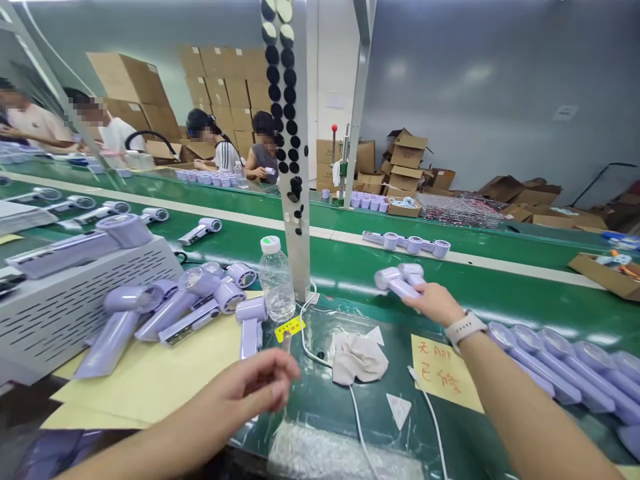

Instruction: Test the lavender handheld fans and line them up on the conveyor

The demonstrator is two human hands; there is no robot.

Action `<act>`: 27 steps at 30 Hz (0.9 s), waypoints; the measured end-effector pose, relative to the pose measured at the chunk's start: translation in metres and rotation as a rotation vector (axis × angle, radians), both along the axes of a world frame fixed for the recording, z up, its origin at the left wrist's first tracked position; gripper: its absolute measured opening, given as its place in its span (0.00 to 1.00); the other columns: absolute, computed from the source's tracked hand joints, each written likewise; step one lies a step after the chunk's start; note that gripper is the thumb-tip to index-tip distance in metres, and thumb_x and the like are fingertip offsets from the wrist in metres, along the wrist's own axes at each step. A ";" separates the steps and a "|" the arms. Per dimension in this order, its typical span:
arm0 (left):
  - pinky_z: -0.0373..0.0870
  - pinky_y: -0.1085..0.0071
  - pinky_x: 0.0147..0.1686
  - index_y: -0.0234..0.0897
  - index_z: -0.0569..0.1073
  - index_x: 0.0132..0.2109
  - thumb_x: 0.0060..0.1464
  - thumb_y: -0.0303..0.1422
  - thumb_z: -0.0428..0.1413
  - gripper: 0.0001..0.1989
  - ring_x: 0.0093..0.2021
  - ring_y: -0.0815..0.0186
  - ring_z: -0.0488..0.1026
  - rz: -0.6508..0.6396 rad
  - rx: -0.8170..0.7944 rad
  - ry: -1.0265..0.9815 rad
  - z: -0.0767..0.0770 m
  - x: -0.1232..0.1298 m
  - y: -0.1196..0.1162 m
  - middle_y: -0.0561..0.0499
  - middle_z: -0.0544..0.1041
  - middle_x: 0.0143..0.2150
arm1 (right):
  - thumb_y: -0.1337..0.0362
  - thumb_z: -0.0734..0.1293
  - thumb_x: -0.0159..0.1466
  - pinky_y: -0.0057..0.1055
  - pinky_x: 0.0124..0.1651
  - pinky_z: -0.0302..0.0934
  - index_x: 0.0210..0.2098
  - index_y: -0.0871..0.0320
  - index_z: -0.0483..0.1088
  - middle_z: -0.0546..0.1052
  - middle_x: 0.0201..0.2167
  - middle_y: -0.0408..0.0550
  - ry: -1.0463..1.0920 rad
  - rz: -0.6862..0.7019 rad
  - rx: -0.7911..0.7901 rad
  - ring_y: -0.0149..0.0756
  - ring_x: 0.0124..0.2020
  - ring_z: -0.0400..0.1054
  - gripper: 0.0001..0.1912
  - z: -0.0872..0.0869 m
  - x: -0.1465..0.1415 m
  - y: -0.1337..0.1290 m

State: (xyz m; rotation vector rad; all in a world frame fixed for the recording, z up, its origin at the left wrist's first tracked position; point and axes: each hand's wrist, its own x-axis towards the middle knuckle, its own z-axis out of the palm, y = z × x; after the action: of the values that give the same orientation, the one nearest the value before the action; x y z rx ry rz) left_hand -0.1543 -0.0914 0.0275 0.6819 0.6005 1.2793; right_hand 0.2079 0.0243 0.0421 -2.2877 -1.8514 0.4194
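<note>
My right hand (436, 304) reaches over the green belt and grips what look like two lilac hair-dryer-shaped devices (397, 281) by their handle ends. Their round heads point away from me. My left hand (263, 383) hovers over the near bench, fingers loosely curled, thumb apart, nothing in it. Beyond it a lilac device with a round head (251, 309) lies by a heap of similar devices (200, 283) on yellow paper (165, 373). A row of more such devices (565, 357) lies under and beside my right forearm.
A water bottle (277, 283) stands against a metal post (299, 253). A crumpled pale cloth (359, 360), white cables (433, 413) and a handwritten yellow sheet (445, 373) lie on the bench. A slotted metal box (100, 300) is at left. Several people sit across the belt.
</note>
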 end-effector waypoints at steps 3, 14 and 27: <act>0.74 0.50 0.60 0.36 0.75 0.58 0.56 0.54 0.63 0.32 0.57 0.47 0.79 -0.061 -0.041 -0.048 -0.011 0.059 0.016 0.38 0.83 0.51 | 0.57 0.70 0.66 0.37 0.51 0.68 0.46 0.57 0.81 0.81 0.48 0.53 0.104 0.151 0.129 0.47 0.49 0.76 0.13 -0.002 -0.048 -0.054; 0.81 0.62 0.41 0.35 0.81 0.35 0.29 0.60 0.72 0.34 0.38 0.54 0.83 -0.231 -0.272 0.079 -0.059 0.084 0.006 0.47 0.84 0.35 | 0.58 0.64 0.71 0.46 0.51 0.70 0.40 0.57 0.76 0.81 0.43 0.58 0.481 0.156 0.229 0.50 0.46 0.76 0.11 -0.051 -0.066 -0.158; 0.80 0.59 0.49 0.35 0.78 0.32 0.34 0.66 0.66 0.36 0.52 0.49 0.80 -0.076 0.036 -0.169 -0.022 0.093 0.008 0.44 0.82 0.49 | 0.51 0.64 0.67 0.29 0.27 0.59 0.37 0.56 0.70 0.70 0.18 0.39 1.200 0.259 -0.096 0.33 0.20 0.64 0.14 -0.052 -0.118 -0.195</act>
State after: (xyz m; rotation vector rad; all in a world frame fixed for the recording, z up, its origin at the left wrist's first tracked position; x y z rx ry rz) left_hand -0.0615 -0.0834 0.0055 0.6135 0.4107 1.2642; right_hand 0.0896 -0.1710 -0.0102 -1.2220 -1.4032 1.5017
